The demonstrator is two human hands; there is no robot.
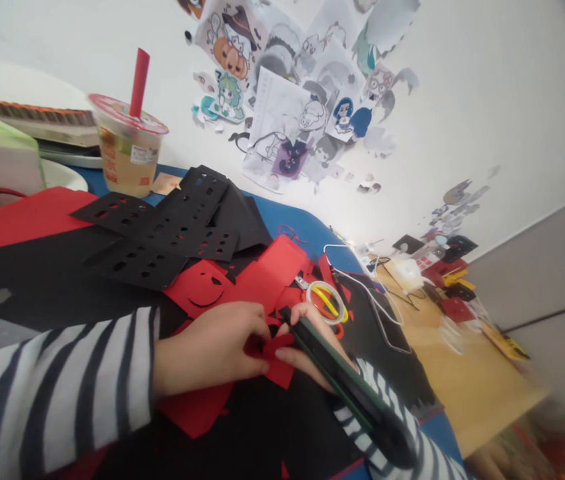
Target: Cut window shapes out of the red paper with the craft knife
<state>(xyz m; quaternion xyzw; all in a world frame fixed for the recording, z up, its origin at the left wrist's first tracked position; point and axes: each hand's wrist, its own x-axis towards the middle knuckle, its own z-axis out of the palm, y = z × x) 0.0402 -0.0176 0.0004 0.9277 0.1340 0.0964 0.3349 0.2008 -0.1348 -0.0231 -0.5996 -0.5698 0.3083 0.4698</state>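
My left hand (219, 343) is closed, its thumb and fingers pinching a small piece of red paper (281, 373). Close against it, my right hand (315, 333) grips a long black and dark green tool (345, 380) that looks like a utility knife. Its narrow end points at the red paper, and the right fingertips also touch that paper. Whether a blade is out cannot be made out. Beyond the hands lie red paper pieces, one with a cut-out smiling face (202, 288). Behind those rests black card (162, 227) with many cut holes.
A lidded drink cup (129, 153) with a red straw stands at back left. Right of the hands are a roll of clear tape (323, 301), yellow-handled scissors (329, 300), a white cable (357, 272) and a phone (391, 325). Paper drawings (282, 113) cover the wall.
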